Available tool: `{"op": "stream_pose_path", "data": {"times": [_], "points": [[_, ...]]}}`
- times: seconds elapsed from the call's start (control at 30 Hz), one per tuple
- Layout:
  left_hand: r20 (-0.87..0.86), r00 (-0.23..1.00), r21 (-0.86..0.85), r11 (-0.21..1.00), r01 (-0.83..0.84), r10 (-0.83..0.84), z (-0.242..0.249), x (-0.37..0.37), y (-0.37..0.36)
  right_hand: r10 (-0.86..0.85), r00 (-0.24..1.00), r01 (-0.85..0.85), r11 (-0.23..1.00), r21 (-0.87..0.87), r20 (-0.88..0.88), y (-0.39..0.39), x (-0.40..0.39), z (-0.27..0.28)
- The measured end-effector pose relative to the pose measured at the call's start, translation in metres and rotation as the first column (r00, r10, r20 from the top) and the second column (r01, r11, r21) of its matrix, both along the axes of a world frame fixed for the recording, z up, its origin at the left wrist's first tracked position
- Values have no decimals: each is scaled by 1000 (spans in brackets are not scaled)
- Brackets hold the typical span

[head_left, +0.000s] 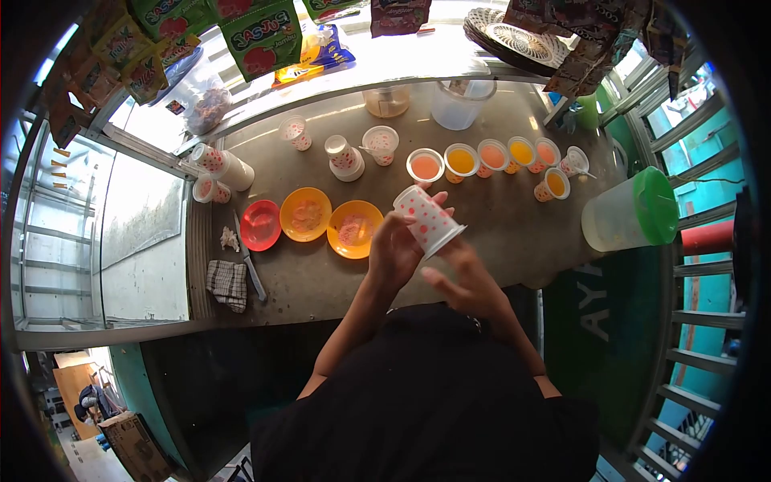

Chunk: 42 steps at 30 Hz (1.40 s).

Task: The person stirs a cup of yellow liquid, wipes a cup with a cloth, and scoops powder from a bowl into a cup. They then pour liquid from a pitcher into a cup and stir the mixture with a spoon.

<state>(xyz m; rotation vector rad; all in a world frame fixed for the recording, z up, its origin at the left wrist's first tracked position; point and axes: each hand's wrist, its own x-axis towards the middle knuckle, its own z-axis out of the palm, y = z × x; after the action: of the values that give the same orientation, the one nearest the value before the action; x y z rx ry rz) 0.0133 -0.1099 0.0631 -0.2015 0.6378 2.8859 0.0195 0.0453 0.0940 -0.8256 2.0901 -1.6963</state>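
"Head camera view: what is the person holding?"

"A white dotted cup (428, 218), tilted over the near middle of the counter (514, 241), its flanged rim towards the lower right. The left hand (393, 245) grips it, thumb on the near side, fingertips round the far side."

"And the right hand (467, 279)?"

"Spread, the thumb held apart from the fingers, just by the rim. I cannot tell whether it touches. Nor can I tell if that is one cup or several nested."

"Take the dotted cup as the centre of the clock. What lies around it?"

"At nine, an orange plate (355, 230) with pinkish bits on it, then a second orange plate (305, 214) and a red plate (261, 226). Between eight and nine are a knife (254, 277) and a checked cloth (227, 283)."

"Further up?"

"At about ten, a small tower of cups (345, 161); at eleven, a cup with a spoon (380, 145). A pink drink (425, 166) stands at twelve, near the dotted cup. From one round to between two and three come more filled cups (461, 162), some orange, some pink."

"Beyond those?"

"A green-lidded container (628, 217) at three, well apart from the hands, and a translucent tub (459, 106) between twelve and one. Sachets (261, 40) hang between ten and eleven."
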Motion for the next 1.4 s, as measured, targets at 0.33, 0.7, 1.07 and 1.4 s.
{"op": "stream_pose_path", "data": {"times": [0.33, 0.7, 1.07, 1.4], "points": [[49, 990, 0, 991, -134, 134, -4, 4, 13, 249, 966, -245, 968, -53, 71, 11, 11, -9], [-109, 966, 145, 965, -216, 233, 1, -4, 2, 281, 941, -215, 926, -310, 186, 2, 4, -10], [-103, 984, 32, 989, -142, 144, -8, 0, 16, 202, 758, 182, 847, -499, 620, -10, 8, -23], [57, 995, -30, 996, -80, 81, -2, 0, 6, 192, 953, -178, 981, -79, 233, 4, 2, -20]]}}
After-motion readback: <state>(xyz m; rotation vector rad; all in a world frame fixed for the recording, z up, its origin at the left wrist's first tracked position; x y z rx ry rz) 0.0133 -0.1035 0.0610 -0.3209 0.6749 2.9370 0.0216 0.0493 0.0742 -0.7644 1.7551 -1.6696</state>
